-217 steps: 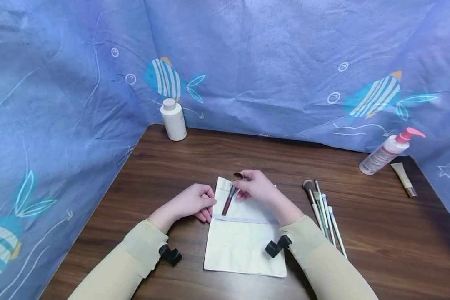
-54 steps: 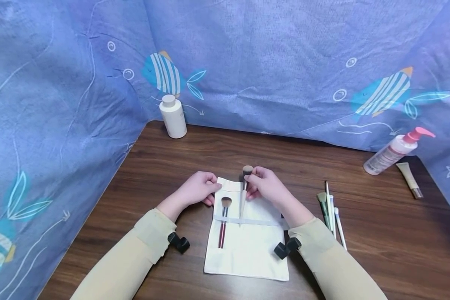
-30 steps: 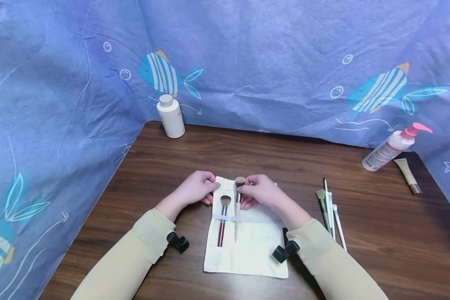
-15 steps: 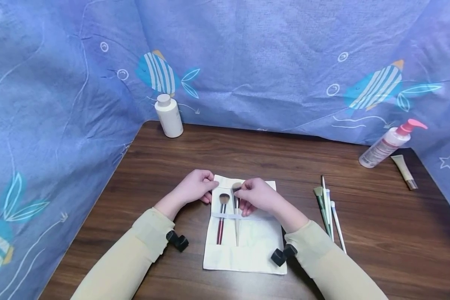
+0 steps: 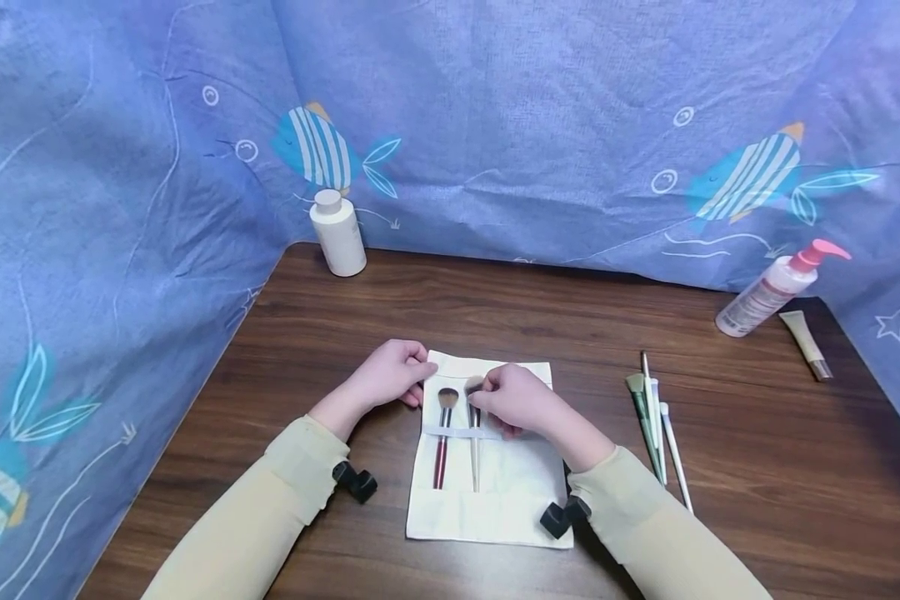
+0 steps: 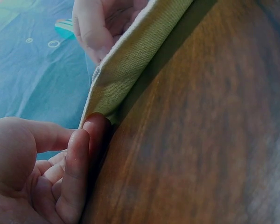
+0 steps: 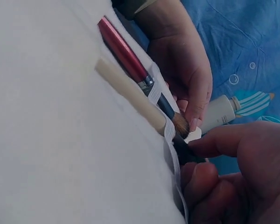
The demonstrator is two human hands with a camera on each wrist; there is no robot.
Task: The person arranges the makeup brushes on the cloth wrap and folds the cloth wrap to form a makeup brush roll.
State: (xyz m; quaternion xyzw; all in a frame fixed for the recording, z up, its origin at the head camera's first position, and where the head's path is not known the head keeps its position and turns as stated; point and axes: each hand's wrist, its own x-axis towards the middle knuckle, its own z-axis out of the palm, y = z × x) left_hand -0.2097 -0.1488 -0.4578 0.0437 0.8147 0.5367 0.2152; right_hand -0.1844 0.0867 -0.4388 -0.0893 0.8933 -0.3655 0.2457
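Observation:
A white cloth brush roll lies on the table, with an elastic band across it. Under the band at the left is a red-handled makeup brush. Beside it, a makeup brush with a pale handle also passes beneath the elastic, its handle toward the person. My right hand holds this second brush by its dark upper part, close below the bristles; the hand partly hides it. My left hand pinches the roll's upper left edge between thumb and finger, and the left wrist view shows that cloth edge lifted.
Several more makeup brushes lie in a loose group on the table, right of the roll. A white bottle stands at the back left. At the back right are a pink pump bottle and a small tube.
The red-handled brush, earlier in my right hand, now lies under the elastic. The pale-handled brush came from the right-hand group and slid down beneath the band. My left hand stays at the roll's edge.

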